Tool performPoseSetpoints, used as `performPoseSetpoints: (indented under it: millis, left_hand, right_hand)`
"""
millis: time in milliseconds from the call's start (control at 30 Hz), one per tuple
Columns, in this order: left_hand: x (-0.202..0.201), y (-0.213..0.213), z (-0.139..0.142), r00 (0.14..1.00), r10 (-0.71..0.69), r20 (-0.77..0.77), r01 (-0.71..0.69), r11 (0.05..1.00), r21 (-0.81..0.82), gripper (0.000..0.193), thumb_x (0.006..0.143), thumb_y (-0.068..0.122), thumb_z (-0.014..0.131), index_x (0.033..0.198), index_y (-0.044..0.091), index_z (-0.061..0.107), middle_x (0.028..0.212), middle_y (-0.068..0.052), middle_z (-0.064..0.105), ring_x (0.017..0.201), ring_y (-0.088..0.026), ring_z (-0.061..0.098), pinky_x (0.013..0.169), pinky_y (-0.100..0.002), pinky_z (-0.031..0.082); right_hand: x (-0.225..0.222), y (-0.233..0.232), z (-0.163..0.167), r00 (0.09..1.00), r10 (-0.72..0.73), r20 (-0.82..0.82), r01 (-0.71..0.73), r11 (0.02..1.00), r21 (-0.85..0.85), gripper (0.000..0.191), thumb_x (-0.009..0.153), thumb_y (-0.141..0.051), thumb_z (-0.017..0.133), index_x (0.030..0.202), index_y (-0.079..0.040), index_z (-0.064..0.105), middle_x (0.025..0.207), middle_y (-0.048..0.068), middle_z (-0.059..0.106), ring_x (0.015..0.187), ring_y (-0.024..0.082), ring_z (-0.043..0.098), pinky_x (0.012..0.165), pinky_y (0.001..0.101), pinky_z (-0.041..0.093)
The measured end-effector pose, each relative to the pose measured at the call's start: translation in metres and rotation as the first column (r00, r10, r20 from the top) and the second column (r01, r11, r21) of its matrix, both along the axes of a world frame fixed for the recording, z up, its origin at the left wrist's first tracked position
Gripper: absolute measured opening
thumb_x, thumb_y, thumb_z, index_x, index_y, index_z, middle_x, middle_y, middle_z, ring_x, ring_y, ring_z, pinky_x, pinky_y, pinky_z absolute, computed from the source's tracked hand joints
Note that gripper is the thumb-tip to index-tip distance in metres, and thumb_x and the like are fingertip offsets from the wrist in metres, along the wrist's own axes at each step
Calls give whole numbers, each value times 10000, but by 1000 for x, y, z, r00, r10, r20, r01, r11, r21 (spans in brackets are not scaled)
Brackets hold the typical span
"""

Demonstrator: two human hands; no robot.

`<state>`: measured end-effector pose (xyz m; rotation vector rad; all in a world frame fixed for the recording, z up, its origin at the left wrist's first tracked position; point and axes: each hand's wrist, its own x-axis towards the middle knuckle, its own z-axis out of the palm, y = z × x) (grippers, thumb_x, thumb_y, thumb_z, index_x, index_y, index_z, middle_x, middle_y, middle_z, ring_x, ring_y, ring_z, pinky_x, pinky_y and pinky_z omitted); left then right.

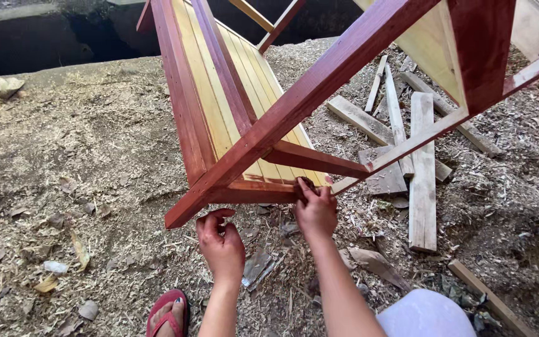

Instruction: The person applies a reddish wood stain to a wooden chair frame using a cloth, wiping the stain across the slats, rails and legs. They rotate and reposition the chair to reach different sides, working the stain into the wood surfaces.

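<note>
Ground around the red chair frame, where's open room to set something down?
Left of the chair frame, the sawdust ground lies open apart from small stones and leaves. Right of it, loose planks crowd the ground. Below the frame, the left hand and right hand fill the gap.

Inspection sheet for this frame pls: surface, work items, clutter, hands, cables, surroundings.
Surface: ground covered in sawdust and shavings.
Work items: red-stained wooden frame with yellow slats, tipped over; small dark piece pressed to its lower rail.
Clutter: loose planks, stones, dry leaves.
Hands: right hand on the rail, fingers on the dark piece; left hand just under the frame's corner, contact unclear.
Cables: nothing seen.
Surroundings: dark pit at the far edge; red sandal.
</note>
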<state>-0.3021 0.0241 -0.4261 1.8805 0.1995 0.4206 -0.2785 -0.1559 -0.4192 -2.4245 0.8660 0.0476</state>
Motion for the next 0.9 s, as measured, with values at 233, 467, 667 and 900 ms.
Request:
performPoseSetpoints:
  millis: [233, 467, 667, 900]
  left_hand:
    - [1, -22, -6, 980, -147, 136, 131, 984, 119, 222, 794, -27, 599, 982, 39, 696, 1023, -127, 616, 959, -289, 607, 868, -410, 481]
    - [-2, -21, -9, 990, -98, -97, 107, 990, 90, 221, 788, 8, 560, 952, 54, 702, 984, -148, 602, 874, -315, 608, 811, -420, 484]
    - [1, -34, -8, 980, -168, 109, 150, 976, 160, 205, 778, -1, 570, 956, 35, 667, 1053, -164, 627, 1040, -371, 600, 960, -456, 446]
    - [-4, -59, -25, 966, -232, -110, 231, 973, -22, 227, 751, 9, 573, 955, 60, 658, 1063, -134, 630, 964, -330, 634, 885, -412, 490]
  right_hand:
    - [-19, 58, -26, 828, 221, 516, -181, 975, -128, 631, 805, -254, 740, 1404, -424, 640, 1257, 84, 553, 1046, 254, 624, 683, 306, 600]
    - [-10, -27, -46, 993, -100, 68, 94, 992, 87, 500, 914, -275, 627, 1373, -473, 602, 1499, 53, 417, 845, 159, 673, 503, 292, 567]
    - [-16, 14, -48, 919, 0, 394, 0, 1000, 0, 526, 866, -212, 665, 1354, -407, 648, 1324, 10, 571, 930, 129, 630, 580, 291, 570]
    - [-19, -20, -42, 968, -167, 186, 140, 979, 150, 539, 892, -201, 645, 1359, -470, 647, 1324, -45, 600, 967, 184, 676, 706, 327, 610]
